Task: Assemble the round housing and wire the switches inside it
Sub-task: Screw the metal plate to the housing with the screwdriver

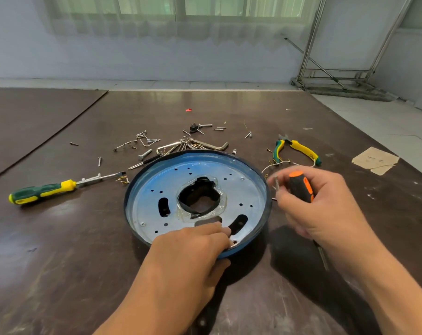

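Two hands are at work in the single head view, over a dark brown table [60, 238].

The round housing [156, 189], a blue-rimmed pan with a silver perforated plate and a taped central hole, lies flat at the table's centre.

Left hand [188, 245]: it grips the housing at about 5 o'clock on the rim. Its fingers [217, 229] are curled over the edge onto the plate, and the thumb is tucked under the rim outside.

Right hand [326, 209]: it is just outside the rim at 3 o'clock, closed round the black-and-orange screwdriver [301, 187]. The handle end is up and the shaft emerges below the palm, pointing toward the person. A thin grey piece sits at the fingertips, too blurred to identify.

Surroundings, taken from the housing:
- 9 o'clock: a green-and-yellow screwdriver [43, 191] lies on the table.
- 12 o'clock: loose screws [147, 139] and hex keys [212, 145] are scattered just beyond the rim.
- 2 o'clock: pliers [299, 147] with yellow-green handles lie near a white wire [268, 166].
- Farther out past the pliers: a torn cardboard piece [374, 159].
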Demonstrator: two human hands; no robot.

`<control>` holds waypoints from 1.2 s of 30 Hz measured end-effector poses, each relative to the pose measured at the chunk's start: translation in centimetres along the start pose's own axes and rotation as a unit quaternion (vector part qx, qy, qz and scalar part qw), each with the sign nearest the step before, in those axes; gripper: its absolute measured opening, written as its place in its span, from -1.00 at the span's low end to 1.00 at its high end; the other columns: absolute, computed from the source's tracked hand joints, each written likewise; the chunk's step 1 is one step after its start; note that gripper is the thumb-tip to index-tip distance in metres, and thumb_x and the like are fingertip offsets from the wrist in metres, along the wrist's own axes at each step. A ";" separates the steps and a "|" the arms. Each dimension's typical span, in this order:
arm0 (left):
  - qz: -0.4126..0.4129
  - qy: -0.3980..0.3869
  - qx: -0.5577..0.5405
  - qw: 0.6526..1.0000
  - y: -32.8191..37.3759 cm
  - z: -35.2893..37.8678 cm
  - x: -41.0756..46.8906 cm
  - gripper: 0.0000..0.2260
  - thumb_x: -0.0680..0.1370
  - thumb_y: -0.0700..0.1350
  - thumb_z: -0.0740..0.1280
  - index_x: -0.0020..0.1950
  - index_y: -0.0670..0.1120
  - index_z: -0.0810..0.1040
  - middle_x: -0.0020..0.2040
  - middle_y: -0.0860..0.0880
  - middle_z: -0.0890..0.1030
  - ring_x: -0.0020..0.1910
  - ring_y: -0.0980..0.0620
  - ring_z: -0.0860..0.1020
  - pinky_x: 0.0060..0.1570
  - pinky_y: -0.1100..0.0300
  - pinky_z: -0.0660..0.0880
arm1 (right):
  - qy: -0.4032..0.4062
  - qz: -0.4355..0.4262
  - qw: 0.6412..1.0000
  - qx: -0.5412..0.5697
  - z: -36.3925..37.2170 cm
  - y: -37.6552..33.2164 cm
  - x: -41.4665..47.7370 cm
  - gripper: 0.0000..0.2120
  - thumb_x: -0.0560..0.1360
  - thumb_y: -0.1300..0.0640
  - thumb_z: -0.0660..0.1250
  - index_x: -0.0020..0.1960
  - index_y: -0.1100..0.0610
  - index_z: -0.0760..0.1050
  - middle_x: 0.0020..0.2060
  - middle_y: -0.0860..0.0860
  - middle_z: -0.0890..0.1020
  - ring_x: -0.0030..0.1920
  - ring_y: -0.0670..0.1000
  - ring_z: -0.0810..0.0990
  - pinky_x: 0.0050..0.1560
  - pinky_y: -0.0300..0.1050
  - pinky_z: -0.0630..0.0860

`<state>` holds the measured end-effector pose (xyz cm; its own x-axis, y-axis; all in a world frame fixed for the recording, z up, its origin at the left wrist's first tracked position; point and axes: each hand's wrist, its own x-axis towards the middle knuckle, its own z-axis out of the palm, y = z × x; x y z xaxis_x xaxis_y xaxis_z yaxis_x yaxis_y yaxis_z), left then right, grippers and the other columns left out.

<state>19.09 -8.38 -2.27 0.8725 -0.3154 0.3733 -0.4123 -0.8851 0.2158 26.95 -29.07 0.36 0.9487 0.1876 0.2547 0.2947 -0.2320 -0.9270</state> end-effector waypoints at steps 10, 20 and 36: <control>-0.030 -0.035 0.008 0.999 0.3 -0.3 -0.1 -0.81 0.31 -0.04 0.58 -0.14 0.09 0.65 -0.05 0.17 0.68 -0.10 0.07 0.68 -0.31 0.05 0.63 | -0.140 -0.038 0.983 -0.114 1.8 -0.7 -0.9 -0.84 0.45 0.29 0.48 -0.14 0.04 0.70 -0.37 -0.01 0.65 -0.53 -0.19 0.48 -0.49 -0.45 0.34; -0.034 -0.052 0.019 0.998 0.4 -0.4 -0.2 -0.74 0.33 -0.01 0.58 0.00 0.11 0.69 0.10 0.21 0.66 -0.05 0.11 0.67 -0.26 0.12 0.64 | -0.188 -0.009 0.971 -0.150 2.0 -0.5 -0.8 -0.88 0.49 0.18 0.41 -0.15 0.00 0.70 -0.44 -0.12 0.60 -0.51 -0.18 0.51 -0.49 -0.42 0.36; -0.039 -0.060 0.046 0.996 1.0 -0.6 -0.3 -0.64 0.40 0.00 0.49 0.19 0.16 0.62 0.16 0.23 0.60 -0.04 0.11 0.65 -0.26 0.15 0.61 | -0.241 0.028 0.965 -0.095 1.9 -0.5 -0.9 -0.88 0.55 0.12 0.37 -0.09 -0.02 0.67 -0.47 0.05 0.54 -0.56 -0.08 0.48 -0.51 -0.21 0.44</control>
<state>18.30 -8.95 -1.62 0.9284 -0.2778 0.2467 -0.3207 -0.9346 0.1542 25.71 -27.29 0.06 0.8132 0.5820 0.0048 0.3033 -0.4167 -0.8570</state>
